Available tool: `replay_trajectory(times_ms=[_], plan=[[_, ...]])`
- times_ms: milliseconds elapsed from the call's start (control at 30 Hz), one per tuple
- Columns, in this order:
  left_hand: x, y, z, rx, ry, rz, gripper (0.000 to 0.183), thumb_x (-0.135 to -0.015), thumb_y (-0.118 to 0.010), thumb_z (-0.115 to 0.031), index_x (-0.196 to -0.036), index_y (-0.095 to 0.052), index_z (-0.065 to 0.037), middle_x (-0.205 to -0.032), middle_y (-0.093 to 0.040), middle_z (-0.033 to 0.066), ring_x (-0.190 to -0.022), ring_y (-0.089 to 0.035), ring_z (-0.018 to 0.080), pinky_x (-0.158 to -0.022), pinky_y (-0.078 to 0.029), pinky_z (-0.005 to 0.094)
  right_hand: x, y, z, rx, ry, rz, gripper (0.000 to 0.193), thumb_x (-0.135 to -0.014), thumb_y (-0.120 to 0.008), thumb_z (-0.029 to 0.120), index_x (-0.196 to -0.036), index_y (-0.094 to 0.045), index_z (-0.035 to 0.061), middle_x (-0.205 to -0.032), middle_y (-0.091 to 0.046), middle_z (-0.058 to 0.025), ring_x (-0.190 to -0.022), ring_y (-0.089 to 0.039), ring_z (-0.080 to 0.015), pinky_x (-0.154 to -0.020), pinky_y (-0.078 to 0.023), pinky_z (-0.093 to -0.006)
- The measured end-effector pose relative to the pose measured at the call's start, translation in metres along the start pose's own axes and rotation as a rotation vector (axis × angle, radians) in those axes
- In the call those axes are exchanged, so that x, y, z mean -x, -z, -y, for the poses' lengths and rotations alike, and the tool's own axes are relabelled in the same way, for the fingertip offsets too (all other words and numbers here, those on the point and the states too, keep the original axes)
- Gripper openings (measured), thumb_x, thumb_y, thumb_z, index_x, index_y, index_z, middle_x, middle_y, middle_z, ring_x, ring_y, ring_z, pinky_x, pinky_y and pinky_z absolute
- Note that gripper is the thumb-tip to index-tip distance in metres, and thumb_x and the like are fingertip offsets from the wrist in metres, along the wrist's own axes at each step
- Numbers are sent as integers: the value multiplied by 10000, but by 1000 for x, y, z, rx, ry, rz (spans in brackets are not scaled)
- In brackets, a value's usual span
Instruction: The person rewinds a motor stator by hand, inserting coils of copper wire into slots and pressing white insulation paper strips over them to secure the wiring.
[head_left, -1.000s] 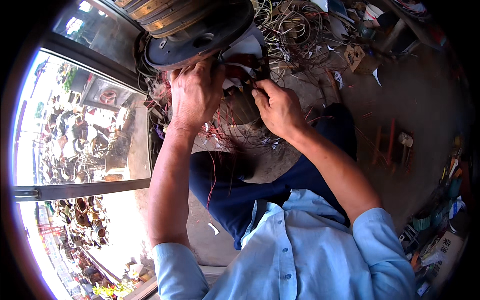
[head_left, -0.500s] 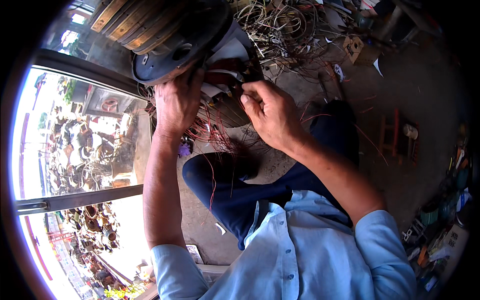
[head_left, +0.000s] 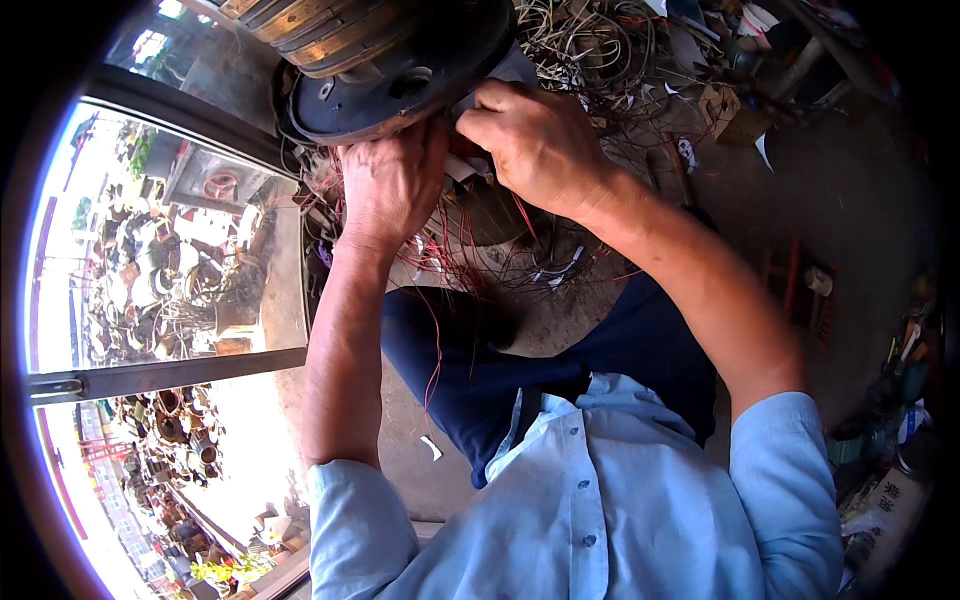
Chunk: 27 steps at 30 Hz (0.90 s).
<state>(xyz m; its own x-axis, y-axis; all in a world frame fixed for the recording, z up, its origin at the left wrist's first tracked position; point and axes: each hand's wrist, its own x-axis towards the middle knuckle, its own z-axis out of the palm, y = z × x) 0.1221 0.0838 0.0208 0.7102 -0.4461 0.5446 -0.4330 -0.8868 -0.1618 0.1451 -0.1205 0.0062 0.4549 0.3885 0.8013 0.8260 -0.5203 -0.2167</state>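
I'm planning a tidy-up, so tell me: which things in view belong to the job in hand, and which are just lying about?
Seem part of the job:
dark round flange, left hand at its rim, right hand close by
thin red wires beneath the hands

Seem just lying about:
tangled cables
brown box
white paper scrap on the floor

The left hand (head_left: 393, 185) was held at the lower edge of a black disc (head_left: 350, 105), its fingertips hidden. The right hand (head_left: 540, 145) was held near the disc's right edge with fingers curled; whether anything was pinched could not be told. Red wires (head_left: 437, 258) were strewn below both hands. Cables (head_left: 595, 50) were heaped beyond, near a box (head_left: 738, 115). A blue shirt (head_left: 520, 500) was worn.
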Motion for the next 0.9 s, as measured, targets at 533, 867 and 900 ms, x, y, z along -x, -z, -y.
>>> replay_trajectory(times_ms=[533,867,900], plan=[[6,5,-12,175,106,-205,215,-949,-690,-171,-1129,-730,-59,-998,-745,160,-963,-688,367,-961,-438,475,0,4,5,88,97,103,70,-803,-661,145,-818,-644,79,-877,-604,-101,-792,-679,-264,-665,-585,-388],[4,4,-19,155,111,-194,228,-958,-660,-180,-1165,-738,-124,-960,-738,130,-938,-694,341,-986,-423,480,0,0,-8,60,223,41,91,-800,-663,175,-790,-621,95,-860,-565,-68,-757,-646,-232,-627,-568,-365],[3,5,-18,157,126,-163,227,-974,-647,-185,-1170,-730,-106,-996,-738,149,-979,-684,364,-994,-420,487,0,0,-12,15,200,8,86,-805,-666,172,-813,-626,97,-867,-570,-68,-763,-651,-232,-619,-568,-370]])
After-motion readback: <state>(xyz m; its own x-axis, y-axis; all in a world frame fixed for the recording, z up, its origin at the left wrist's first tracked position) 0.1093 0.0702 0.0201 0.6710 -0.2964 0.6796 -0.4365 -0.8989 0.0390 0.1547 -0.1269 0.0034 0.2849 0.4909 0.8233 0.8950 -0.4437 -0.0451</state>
